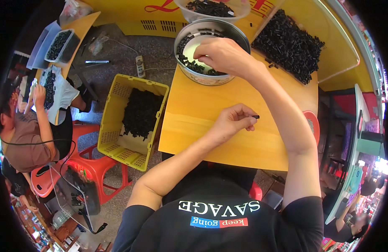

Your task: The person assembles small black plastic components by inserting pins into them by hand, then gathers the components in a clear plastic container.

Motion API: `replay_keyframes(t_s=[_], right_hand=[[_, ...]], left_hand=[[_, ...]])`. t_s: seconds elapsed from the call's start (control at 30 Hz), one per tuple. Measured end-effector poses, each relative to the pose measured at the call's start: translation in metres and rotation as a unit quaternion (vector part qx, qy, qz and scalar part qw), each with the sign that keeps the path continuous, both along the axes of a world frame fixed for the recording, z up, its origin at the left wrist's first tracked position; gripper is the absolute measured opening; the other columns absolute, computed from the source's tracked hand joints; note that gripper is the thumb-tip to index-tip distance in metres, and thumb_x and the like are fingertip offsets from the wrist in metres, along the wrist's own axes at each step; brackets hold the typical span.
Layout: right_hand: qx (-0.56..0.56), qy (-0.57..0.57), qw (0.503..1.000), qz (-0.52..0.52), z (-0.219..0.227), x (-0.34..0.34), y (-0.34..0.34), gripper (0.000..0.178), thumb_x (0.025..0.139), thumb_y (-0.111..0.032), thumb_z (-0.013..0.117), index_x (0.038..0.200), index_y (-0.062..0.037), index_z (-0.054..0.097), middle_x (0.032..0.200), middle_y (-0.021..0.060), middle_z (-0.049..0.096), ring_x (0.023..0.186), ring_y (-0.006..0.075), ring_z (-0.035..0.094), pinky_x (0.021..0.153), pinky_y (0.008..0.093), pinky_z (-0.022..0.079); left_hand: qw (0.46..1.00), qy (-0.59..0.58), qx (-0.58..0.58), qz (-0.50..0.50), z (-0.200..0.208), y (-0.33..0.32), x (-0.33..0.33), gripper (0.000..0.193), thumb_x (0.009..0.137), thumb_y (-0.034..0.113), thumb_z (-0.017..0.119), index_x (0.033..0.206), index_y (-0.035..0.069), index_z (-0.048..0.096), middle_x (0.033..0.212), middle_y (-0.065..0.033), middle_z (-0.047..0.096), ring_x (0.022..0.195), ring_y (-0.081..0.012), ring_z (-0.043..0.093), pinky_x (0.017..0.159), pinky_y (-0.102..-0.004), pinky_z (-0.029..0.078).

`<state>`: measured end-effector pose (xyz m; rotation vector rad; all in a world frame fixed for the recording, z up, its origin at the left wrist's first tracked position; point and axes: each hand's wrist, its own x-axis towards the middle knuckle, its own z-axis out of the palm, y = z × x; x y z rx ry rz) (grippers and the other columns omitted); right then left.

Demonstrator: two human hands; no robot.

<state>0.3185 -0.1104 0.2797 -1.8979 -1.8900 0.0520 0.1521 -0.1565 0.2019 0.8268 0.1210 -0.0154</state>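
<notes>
The left hand point(233, 122) pinches 1 small black piece point(256, 117) between its fingers above the yellow counter point(194, 111); it should be light and stiff, best held by its sides. The right hand point(227, 55) is over the round tin point(217, 80), fingers curled (gripping anything, I cannot tell).

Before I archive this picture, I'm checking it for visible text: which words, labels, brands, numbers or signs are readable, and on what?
I'll leave the wording uncopied and give places only.
Black T-shirt: large white letters, smaller ones on a blue-and-red strip; clear, upside down.
Yellow panel: big red lettering, partly cut off.
Round tin: printing on its side, too small to read surely.
</notes>
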Motion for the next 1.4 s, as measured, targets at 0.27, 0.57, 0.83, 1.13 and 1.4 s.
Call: replay_keyframes(t_s=[0.27,0.57,0.83,1.13,1.4], right_hand=[[-0.129,-0.045,0.99,0.027,-0.025,0.014,0.03,0.015,0.081,-0.012,0.061,0.092,-0.0038,0.068,0.088,0.0151,0.068,0.084,0.0345,0.065,0.074,0.043,0.051],[-0.077,0.274,0.951,-0.12,0.022,0.006,-0.035,0.015,0.081,-0.01,0.066,0.09,0.0005,0.063,0.071,0.0088,0.063,0.064,0.0167,0.06,0.061,0.0318,0.048],[0.022,0.516,0.838,-0.178,0.029,-0.03,-0.154,0.018,0.091,-0.012,0.067,0.104,0.0013,0.067,0.083,-0.0007,0.065,0.069,0.0047,0.055,0.063,0.0199,0.046],[0.138,0.614,0.73,-0.266,-0.026,-0.073,-0.211,0.028,0.093,-0.011,0.065,0.118,0.0005,0.065,0.087,0.0025,0.064,0.071,0.0077,0.058,0.068,0.0211,0.049],[0.179,0.601,0.715,-0.309,-0.046,-0.091,-0.204,0.028,0.094,-0.01,0.063,0.119,0.0027,0.062,0.1,0.0066,0.069,0.076,0.0081,0.059,0.07,0.0217,0.05]], left_hand=[[1.0,0.001,-0.012,-0.007,-0.001,-0.002,0.0,0.016,0.091,0.009,0.068,0.102,-0.001,0.062,0.089,-0.0056,0.066,0.078,-0.0129,0.064,0.073,-0.0267,0.052],[1.0,0.011,-0.012,-0.008,0.001,0.0,-0.001,0.015,0.09,0.006,0.068,0.101,-0.001,0.063,0.087,-0.0056,0.066,0.076,-0.0126,0.064,0.071,-0.0259,0.052],[1.0,0.01,-0.012,0.023,0.004,0.003,0.001,0.014,0.088,0.004,0.068,0.1,-0.001,0.065,0.082,-0.0057,0.066,0.072,-0.0121,0.062,0.068,-0.0253,0.05],[0.998,-0.024,-0.036,0.034,0.002,0.007,0.0,0.015,0.089,0.002,0.066,0.104,0.0,0.064,0.099,-0.0103,0.07,0.079,-0.0145,0.064,0.075,-0.0273,0.052],[0.999,-0.024,0.002,0.042,0.002,0.005,0.001,0.016,0.089,0.003,0.067,0.105,0.001,0.064,0.107,-0.0115,0.069,0.091,-0.0157,0.065,0.082,-0.0287,0.052]])
